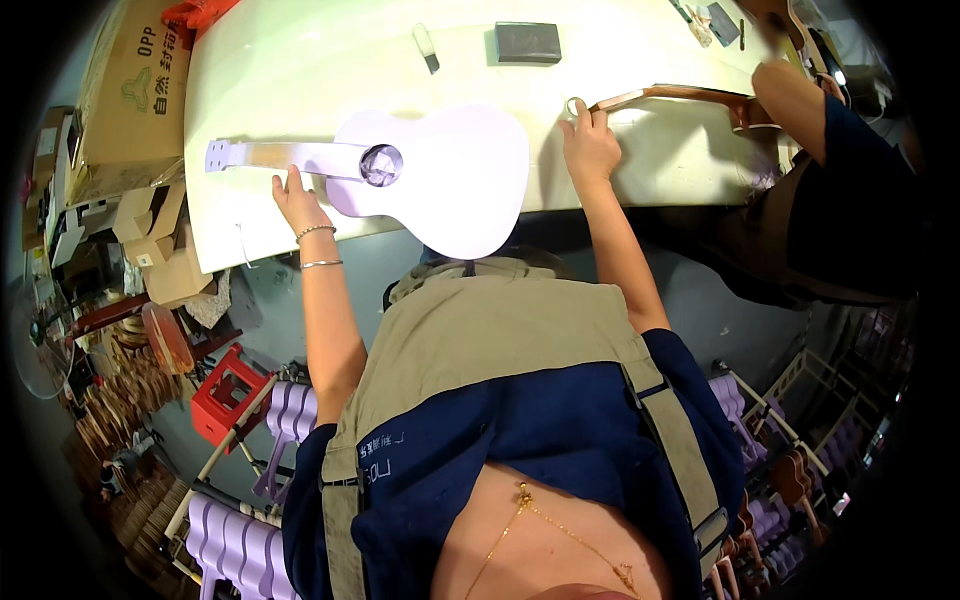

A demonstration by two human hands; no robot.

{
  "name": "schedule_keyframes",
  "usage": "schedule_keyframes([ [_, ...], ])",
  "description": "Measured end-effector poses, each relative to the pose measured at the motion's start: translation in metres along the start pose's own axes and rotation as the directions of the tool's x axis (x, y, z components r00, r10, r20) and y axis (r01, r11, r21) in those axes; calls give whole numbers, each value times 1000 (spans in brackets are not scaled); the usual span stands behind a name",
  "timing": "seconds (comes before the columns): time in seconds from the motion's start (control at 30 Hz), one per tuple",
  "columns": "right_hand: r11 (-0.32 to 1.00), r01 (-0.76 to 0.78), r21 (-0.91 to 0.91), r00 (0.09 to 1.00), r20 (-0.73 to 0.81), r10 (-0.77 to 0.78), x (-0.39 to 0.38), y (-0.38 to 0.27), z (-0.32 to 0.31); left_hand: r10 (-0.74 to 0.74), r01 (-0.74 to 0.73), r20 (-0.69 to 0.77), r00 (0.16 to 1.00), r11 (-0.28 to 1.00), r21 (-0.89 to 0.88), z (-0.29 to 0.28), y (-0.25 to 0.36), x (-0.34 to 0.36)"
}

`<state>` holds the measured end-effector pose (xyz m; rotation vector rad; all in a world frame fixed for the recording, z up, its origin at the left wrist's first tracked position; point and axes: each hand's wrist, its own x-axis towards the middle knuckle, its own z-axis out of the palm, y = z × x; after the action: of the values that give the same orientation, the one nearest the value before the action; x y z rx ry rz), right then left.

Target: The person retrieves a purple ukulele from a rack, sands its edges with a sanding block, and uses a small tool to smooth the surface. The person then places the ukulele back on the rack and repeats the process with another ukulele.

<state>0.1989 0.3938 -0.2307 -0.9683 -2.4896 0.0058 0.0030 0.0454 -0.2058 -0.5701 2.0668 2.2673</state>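
Note:
A pale lilac ukulele [450, 170] lies flat on the white table, its neck pointing left and its lower bout reaching over the front edge. My left hand [298, 205] is at the underside of that neck, index finger extended against it, the others loosely bent. My right hand [592, 150] is closed at a small pale ring [574, 106], right of the ukulele body. Just beyond that ring, the brown neck of another instrument [660, 92] slants off to the right; whether my fingers touch it is unclear.
The white table [260, 60] holds a dark block [527, 42] and a small tool [426, 48]. A co-worker's arm [795, 110] is at right. Cardboard boxes [130, 100], a red stool [222, 395] and racks of lilac parts [240, 540] stand around me.

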Motion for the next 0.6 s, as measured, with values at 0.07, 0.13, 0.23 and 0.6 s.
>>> schedule_keyframes([
  [0.07,999,11,47,1000,17,-12,1,-4,4,207,-206,-97,974,978,22,2,2,-8],
  [0.13,973,53,226,998,-25,-49,2,-5,0,506,-501,58,861,822,271,11,13,-30],
  [0.23,628,-150,763,985,172,27,3,-46,-47,656,-800,458,600,477,364,25,51,-81],
  [0.6,274,37,961,751,154,-642,-8,-105,-139,388,-745,742,546,631,218,45,80,-141],
])
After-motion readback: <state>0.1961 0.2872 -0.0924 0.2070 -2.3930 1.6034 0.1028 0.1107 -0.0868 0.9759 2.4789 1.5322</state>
